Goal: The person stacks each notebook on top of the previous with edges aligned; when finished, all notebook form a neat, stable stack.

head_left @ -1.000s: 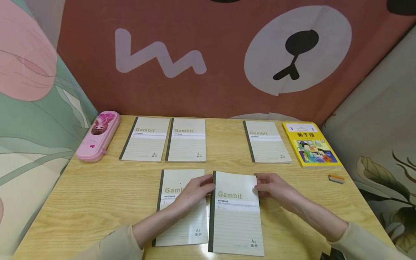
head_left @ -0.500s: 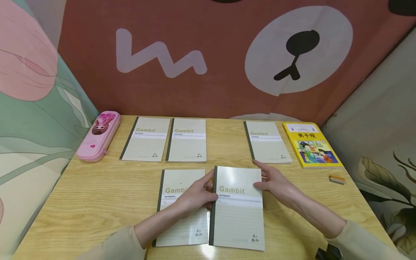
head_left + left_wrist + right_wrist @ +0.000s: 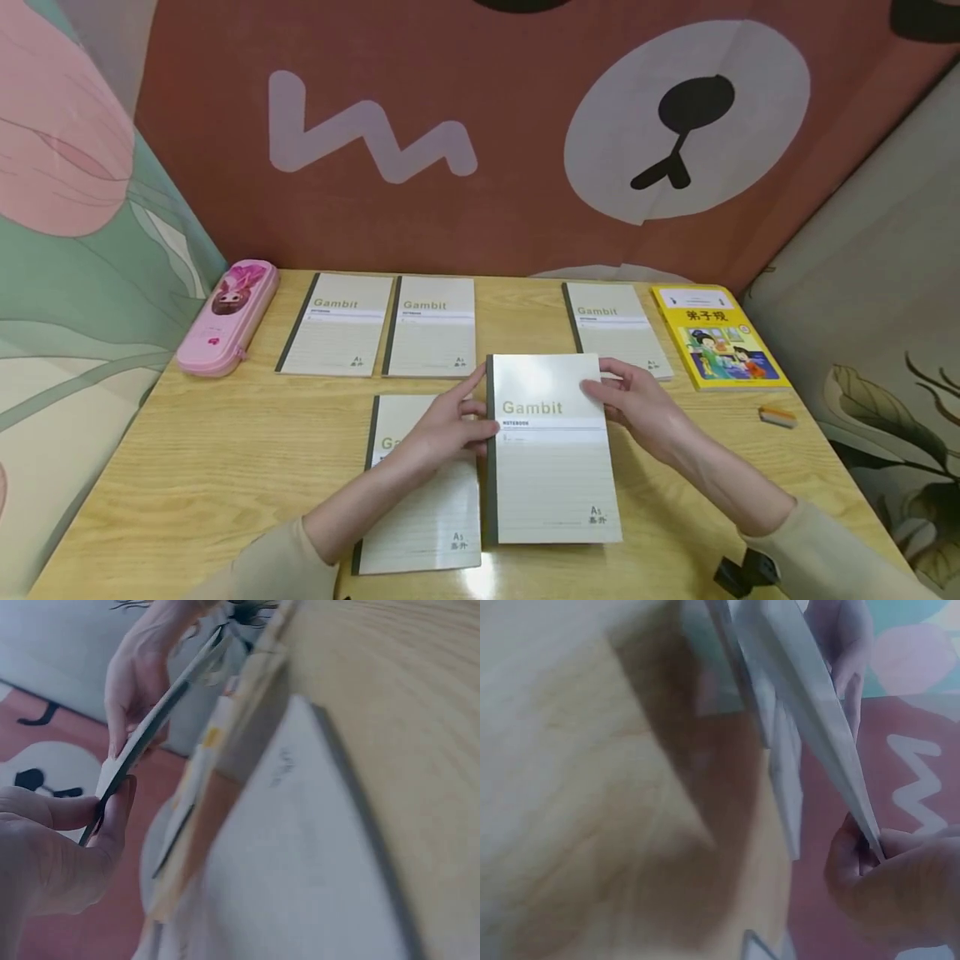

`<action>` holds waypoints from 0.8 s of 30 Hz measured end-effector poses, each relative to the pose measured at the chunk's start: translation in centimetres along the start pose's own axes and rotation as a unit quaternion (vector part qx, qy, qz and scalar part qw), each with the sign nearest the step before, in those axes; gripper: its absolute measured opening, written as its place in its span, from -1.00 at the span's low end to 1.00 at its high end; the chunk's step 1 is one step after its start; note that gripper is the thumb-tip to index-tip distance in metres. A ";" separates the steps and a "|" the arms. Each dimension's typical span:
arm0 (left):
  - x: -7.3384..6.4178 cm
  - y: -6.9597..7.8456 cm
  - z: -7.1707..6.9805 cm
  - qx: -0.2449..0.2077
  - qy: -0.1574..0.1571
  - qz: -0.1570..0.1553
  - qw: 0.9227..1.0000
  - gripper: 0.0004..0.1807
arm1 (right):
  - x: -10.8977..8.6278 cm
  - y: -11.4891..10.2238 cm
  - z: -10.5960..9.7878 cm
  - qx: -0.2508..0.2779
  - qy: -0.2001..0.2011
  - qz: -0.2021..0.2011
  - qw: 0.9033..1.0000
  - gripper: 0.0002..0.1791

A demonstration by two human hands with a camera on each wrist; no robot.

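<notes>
Both hands hold a white Gambit notebook (image 3: 553,475) with a dark spine, raised above the table in the head view. My left hand (image 3: 442,429) pinches its spine edge, thumb on the front cover. On the opposite edge, my right hand (image 3: 645,408) grips near the upper corner, its other fingers behind the cover. In the left wrist view the held notebook (image 3: 150,727) appears edge-on between the two hands. The right wrist view also shows the notebook (image 3: 817,712) lifted off the wood. Under my left forearm lies another Gambit notebook (image 3: 427,525), partly covered.
Along the back lie two Gambit notebooks (image 3: 336,325) (image 3: 431,329) at left and a third notebook (image 3: 611,321) at right. A pink pencil case (image 3: 228,317) sits far left, a yellow book (image 3: 716,337) far right. A small orange-and-white object (image 3: 777,416) lies near the right edge.
The held notebook has risen off the table and moved away from me, toward the back row, with both hands going along. The other notebooks, pencil case and yellow book stay put.
</notes>
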State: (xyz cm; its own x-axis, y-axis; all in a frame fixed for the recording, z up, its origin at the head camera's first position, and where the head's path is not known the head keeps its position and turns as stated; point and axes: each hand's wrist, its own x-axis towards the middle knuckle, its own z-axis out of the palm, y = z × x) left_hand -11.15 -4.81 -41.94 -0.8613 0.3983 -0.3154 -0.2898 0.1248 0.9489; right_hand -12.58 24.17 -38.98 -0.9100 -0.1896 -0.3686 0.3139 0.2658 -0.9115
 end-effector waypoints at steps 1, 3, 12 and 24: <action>0.1 0.3 -0.2 -0.006 0.005 0.000 1.000 -0.05 | 0.1 -0.3 0.1 0.002 -0.002 -0.006 1.000 -0.41; 0.2 1.0 -0.7 -0.016 0.020 0.001 1.000 -0.09 | 0.5 -1.0 0.3 0.002 -0.003 -0.019 1.000 -0.38; 1.4 4.0 -3.8 -0.056 0.091 0.043 0.993 -0.28 | 2.8 -3.9 1.7 0.039 -0.020 -0.069 0.997 -0.32; 3.7 5.3 -8.9 -0.063 0.204 0.071 0.974 -0.41 | 7.9 -6.4 5.7 0.194 0.018 -0.102 0.976 -0.34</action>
State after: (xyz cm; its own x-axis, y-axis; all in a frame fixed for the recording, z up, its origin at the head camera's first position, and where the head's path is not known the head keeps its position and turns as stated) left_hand -19.60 -10.74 -38.14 -0.9831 0.0065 -0.1828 -0.1829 -0.0290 0.9827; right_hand -20.24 15.55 -37.16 -0.9708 -0.1668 -0.1726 0.1984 -0.1527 -0.9682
